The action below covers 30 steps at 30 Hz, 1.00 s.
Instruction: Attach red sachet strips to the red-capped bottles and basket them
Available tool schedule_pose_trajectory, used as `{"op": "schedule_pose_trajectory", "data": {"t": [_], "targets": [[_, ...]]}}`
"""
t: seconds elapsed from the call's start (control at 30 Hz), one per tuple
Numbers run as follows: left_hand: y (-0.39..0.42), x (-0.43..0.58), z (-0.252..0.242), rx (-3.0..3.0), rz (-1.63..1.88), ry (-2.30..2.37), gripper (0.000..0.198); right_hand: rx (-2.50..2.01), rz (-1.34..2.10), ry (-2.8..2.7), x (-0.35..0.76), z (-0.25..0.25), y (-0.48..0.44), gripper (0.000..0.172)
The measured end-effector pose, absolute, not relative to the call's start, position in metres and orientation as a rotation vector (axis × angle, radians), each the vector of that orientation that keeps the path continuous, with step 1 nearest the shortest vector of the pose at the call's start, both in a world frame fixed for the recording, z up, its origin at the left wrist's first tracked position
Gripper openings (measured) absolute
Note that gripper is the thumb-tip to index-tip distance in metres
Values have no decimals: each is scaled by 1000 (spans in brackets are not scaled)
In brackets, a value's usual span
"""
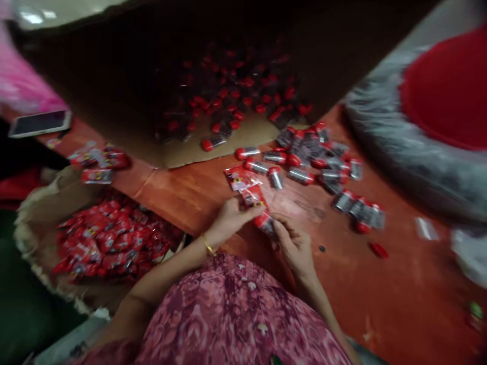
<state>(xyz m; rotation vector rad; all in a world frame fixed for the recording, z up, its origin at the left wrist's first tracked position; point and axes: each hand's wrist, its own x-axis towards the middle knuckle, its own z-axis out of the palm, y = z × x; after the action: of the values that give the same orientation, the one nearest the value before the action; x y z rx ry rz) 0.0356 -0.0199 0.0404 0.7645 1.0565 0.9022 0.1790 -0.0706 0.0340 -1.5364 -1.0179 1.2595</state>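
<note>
My left hand (236,219) is closed, thumb and fingers pinching a small red printed packet (251,194) above the table's near edge. At the packet's lower end is a red-capped clear tube (263,221); whether it sits inside the packet is unclear. My right hand (294,244) is closed round the tube's lower end, its fingertips partly hidden. Just beyond my left hand, another red packet (240,177) lies flat on the table. Several loose red-capped tubes (300,175) with dark contents lie past my hands.
A large cardboard box (262,133) lies open towards me, with many red-capped tubes inside. At the left, an open sack (32,223) holds a heap of red packets (110,235). A phone (40,123) and a big plastic-wrapped bundle (422,167) flank the orange-red tabletop (380,299).
</note>
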Motion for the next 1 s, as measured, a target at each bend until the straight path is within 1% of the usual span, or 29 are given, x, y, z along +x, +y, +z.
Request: {"op": "schedule_pose_trajectory", "data": {"t": [0.1,0.23,0.4,0.5,0.57,0.63,0.7,0.77,0.83,0.9,1.0], "targets": [[-27,46,38,703,909,1040,23,-1598,1080,-1060,178,30,-76,36],[-29,52,26,612,921,1045,31,-1601,998,-1086,172,24,-72,35],[-37,58,26,524,938,1058,23,-1581,895,-985,156,26,-62,33],[-34,56,36,384,952,1026,20,-1560,1016,-940,154,31,-57,33],[-29,52,39,292,1024,1012,19,-1591,1167,-956,156,34,-57,34],[-26,49,40,270,1085,1020,19,-1663,1234,-990,159,36,-58,33],[-25,49,38,294,1029,998,17,-1733,1161,-1008,160,36,-59,31],[-26,51,36,300,931,924,8,-1738,1002,-999,158,34,-59,29],[-28,53,34,289,893,868,4,-1717,882,-1013,155,32,-57,29],[-28,53,31,293,930,870,10,-1716,901,-1065,153,30,-55,29],[-26,48,26,330,1007,878,24,-1706,1060,-1116,155,26,-53,33]]}}
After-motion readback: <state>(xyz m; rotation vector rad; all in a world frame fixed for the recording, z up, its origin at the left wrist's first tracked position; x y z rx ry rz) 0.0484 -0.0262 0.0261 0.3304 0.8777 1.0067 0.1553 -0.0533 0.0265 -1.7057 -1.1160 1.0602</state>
